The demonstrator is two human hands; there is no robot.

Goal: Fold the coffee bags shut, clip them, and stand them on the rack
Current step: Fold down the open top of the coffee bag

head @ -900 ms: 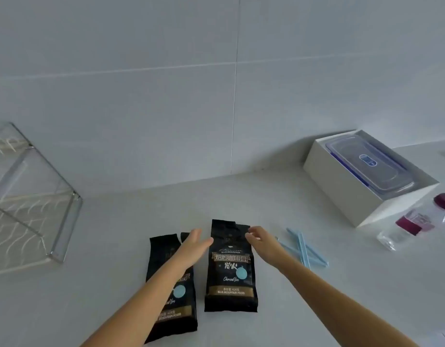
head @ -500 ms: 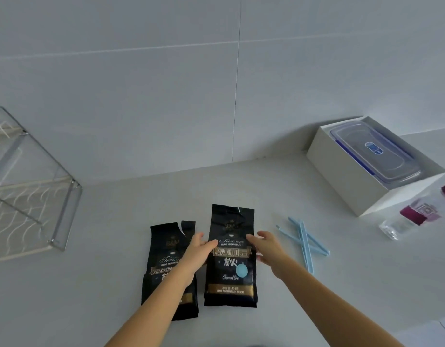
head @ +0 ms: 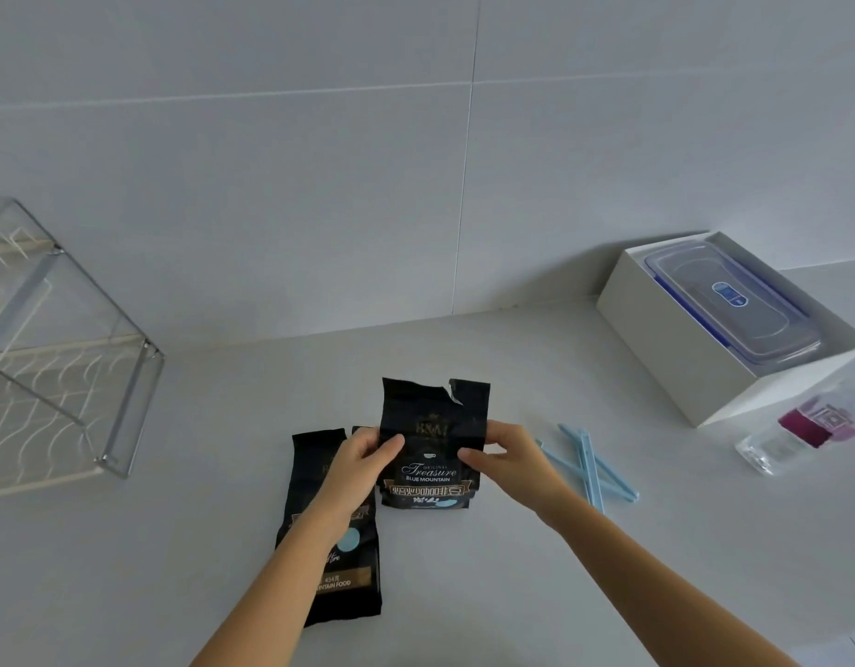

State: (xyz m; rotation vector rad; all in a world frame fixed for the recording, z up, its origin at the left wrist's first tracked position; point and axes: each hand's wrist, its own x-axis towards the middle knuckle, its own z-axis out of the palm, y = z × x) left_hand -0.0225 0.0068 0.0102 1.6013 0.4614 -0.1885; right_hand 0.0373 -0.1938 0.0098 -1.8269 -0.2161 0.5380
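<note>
A black coffee bag (head: pixel 432 426) with a torn open top is tipped up on its base at the counter's middle. My left hand (head: pixel 362 454) grips its left edge and my right hand (head: pixel 505 457) grips its right edge. A second black coffee bag (head: pixel 336 570) lies flat to the left, partly under my left forearm. Light blue sealing clips (head: pixel 591 466) lie crossed on the counter just right of my right hand. The wire rack (head: pixel 127 411) stands at the left edge of the view.
A white box (head: pixel 675 349) holding a clear lidded container (head: pixel 733 300) sits at the back right against the tiled wall. A clear bottle with a magenta label (head: pixel 810 426) lies on its side in front of it.
Both hands took hold of the right-hand bag by its sides and raised it from lying flat to upright. The other bag stayed in place.
</note>
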